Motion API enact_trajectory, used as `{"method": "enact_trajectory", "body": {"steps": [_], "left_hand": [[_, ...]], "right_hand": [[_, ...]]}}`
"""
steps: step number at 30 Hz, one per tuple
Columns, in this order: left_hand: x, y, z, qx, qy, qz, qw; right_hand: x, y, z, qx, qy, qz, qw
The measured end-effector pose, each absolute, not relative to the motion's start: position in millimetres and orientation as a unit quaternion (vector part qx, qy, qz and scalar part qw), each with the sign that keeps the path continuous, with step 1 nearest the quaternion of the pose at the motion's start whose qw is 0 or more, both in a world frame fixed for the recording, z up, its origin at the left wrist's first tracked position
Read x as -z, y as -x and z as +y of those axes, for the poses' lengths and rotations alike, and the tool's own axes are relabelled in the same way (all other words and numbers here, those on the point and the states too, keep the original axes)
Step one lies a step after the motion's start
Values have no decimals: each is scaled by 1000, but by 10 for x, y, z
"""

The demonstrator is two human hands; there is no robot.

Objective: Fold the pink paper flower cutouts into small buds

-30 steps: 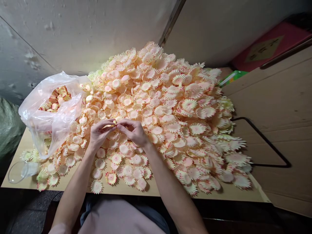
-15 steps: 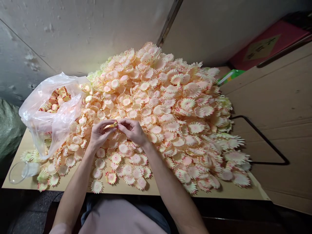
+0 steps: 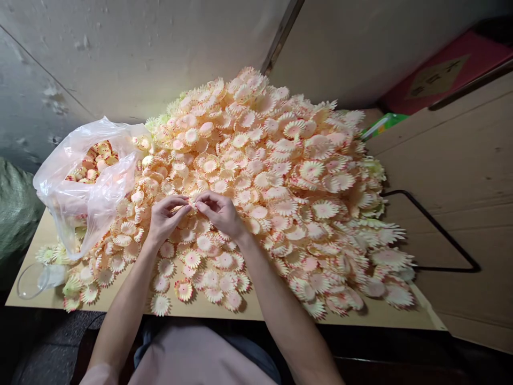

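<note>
My left hand (image 3: 165, 216) hovers over the front of a big heap of artificial flower pieces (image 3: 276, 176), its thumb and forefinger curled toward each other. Facing it, with a small gap between the fingertips, my right hand (image 3: 220, 214) is closed in a pinch. Whatever the fingers hold, if anything, is too small and too close in colour to the heap to make out. The pieces are pale, round and fringed, many with red-tipped edges. One with a stronger red and yellow rim, a flower piece (image 3: 184, 290), lies near the table's front edge.
On the left, an open clear plastic bag (image 3: 96, 203) holds curled flower pieces (image 3: 94, 163). A clear round container (image 3: 32, 280) lies on the wooden table (image 3: 132, 302) at its left corner. Cardboard (image 3: 449, 214) with a black metal bar (image 3: 441, 230) borders the right side.
The small yellow-red piece seen between my fingertips earlier no longer shows there. My fingertips have drawn slightly apart. The whole view has shifted a little.
</note>
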State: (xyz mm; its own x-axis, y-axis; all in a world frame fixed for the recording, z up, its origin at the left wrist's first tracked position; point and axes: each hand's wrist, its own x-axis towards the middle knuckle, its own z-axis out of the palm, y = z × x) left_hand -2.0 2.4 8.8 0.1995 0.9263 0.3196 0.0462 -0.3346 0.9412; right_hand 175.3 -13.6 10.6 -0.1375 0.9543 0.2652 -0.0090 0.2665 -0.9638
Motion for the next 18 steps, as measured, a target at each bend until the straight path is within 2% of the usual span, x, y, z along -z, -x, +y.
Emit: {"method": "enact_trajectory", "body": {"steps": [10, 18], "left_hand": [[-90, 11, 42, -496, -674, 388, 385], [-72, 14, 63, -488, -689, 385, 371]], "right_hand": [[-125, -1754, -154, -394, 405, -662, 492], [-104, -1763, -139, -401, 413, -643, 505]]}}
